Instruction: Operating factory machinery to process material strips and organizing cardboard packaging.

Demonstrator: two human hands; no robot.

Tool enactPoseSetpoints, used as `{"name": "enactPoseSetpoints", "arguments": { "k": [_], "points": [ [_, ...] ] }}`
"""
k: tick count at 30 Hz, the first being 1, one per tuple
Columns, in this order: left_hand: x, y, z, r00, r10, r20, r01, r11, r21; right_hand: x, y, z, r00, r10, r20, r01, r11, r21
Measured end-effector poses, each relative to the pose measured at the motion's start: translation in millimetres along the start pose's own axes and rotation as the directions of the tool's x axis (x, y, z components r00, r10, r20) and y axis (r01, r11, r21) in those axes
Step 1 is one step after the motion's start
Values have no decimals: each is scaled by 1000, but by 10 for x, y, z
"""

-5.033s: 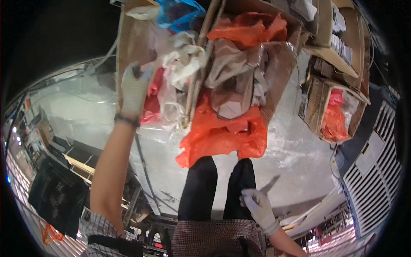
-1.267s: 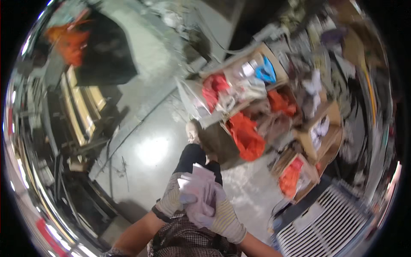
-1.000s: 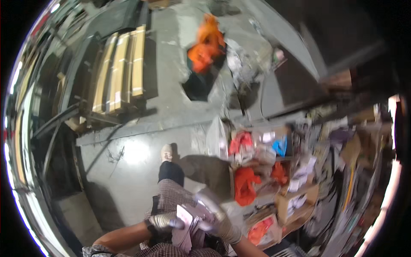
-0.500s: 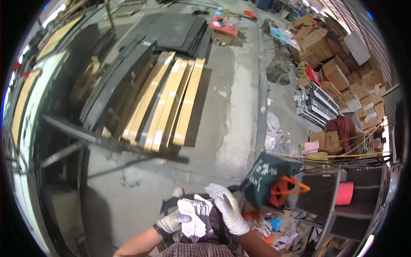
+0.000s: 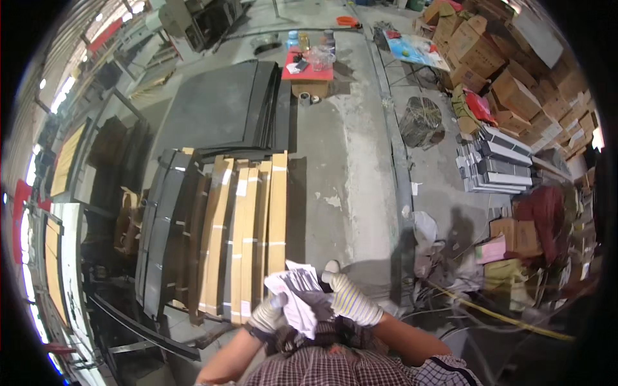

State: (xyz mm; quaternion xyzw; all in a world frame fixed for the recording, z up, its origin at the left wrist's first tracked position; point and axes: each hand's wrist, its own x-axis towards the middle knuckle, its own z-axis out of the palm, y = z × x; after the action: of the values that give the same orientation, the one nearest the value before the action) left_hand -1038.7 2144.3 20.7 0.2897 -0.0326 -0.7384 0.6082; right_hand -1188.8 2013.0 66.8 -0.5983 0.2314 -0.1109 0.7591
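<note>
A stack of white paper slips (image 5: 297, 300), fanned unevenly with dark markings on some edges, is held at waist height in front of my checked clothing. My left hand (image 5: 266, 314), in a pale striped knit glove, grips the stack from its left side with the thumb over the top. My right hand (image 5: 355, 300), in a matching glove, is at the stack's right edge, its fingers bent against the slips; its fingertips are partly hidden there. A shoe tip shows just beyond the right fingers.
Long tan boards or cartons (image 5: 247, 241) lie ahead on the left, beside dark panels (image 5: 158, 238). Flat black sheets (image 5: 209, 106) are stacked beyond. A red-topped stand (image 5: 308, 71) holds bottles. On the right are banded strips (image 5: 496, 161), cardboard boxes (image 5: 473, 48) and a yellow hose or cord (image 5: 502, 313).
My right hand, spread and raised beside the slips before, has come down to their right edge. My view has turned; the green bag with orange handles has left the picture.
</note>
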Motion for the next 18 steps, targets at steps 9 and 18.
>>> {"name": "enactPoseSetpoints", "arguments": {
  "k": [9, 18],
  "points": [
    [2842, 1590, 104, 994, 93, 64, -85, 990, -112, 2226, -905, -2015, 993, 100, -56, -100, 995, -7],
    [6014, 3803, 1104, 940, -262, 219, 226, 958, 178, 4308, -2228, -4119, 862, -19, -506, -124, 961, -248]
  ]
}}
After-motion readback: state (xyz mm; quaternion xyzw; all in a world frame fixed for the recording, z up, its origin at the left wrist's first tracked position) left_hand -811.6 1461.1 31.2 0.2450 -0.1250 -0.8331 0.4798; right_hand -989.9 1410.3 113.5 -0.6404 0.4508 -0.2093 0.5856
